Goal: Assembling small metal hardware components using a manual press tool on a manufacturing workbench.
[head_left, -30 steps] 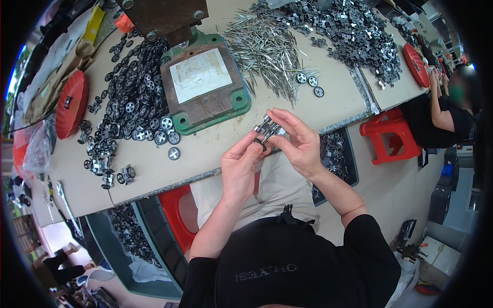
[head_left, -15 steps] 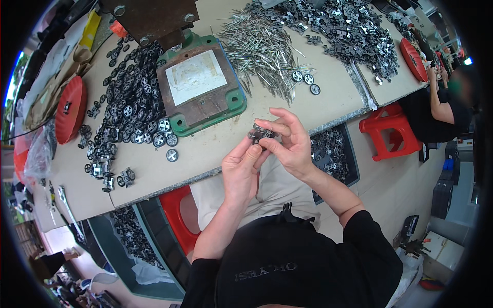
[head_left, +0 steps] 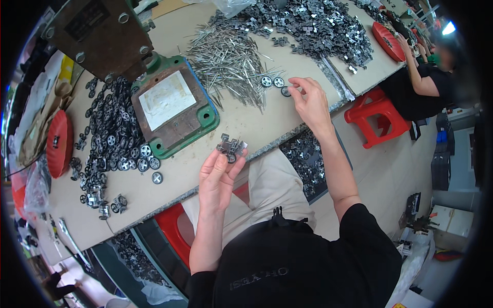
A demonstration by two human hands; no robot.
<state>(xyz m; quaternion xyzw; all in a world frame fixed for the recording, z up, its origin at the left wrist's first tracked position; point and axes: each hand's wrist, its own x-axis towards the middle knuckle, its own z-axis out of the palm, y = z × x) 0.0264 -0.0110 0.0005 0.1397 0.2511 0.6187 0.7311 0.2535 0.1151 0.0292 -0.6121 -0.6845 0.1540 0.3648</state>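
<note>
Pinching a small dark metal chassis piece [head_left: 231, 148] between thumb and fingertips of the left hand [head_left: 218, 177], grip closed on its lower edge, holding it raised just in front of the green press base [head_left: 174, 105]; reaching out with the right hand [head_left: 310, 102], fingers loosely spread and holding nothing, index tip touching or nearly touching one of three small black wheels [head_left: 277, 84] lying well right of the press base, at the worktop [head_left: 246, 126] edge; lying beside those wheels, toward the press base, a fan of thin metal pins [head_left: 231, 66]; beyond the pins, farther from the press base, a heap of more dark chassis pieces [head_left: 313, 25]; on the other side of the press base, a big spread of black wheels [head_left: 110, 138] and, past that, a red dish [head_left: 59, 143].

Judging the held piece light, stiff and a bit sharp-edged, unlikely to bend or slip from a firm pinch; best taken by its flat sides, leaving the axle ends free; judging the wheels light, hard and prone to rolling away, so better picked up by the rim between two fingertips than pushed; sitting at the far right, another person [head_left: 426, 77] in black near a red stool [head_left: 372, 115].
</note>
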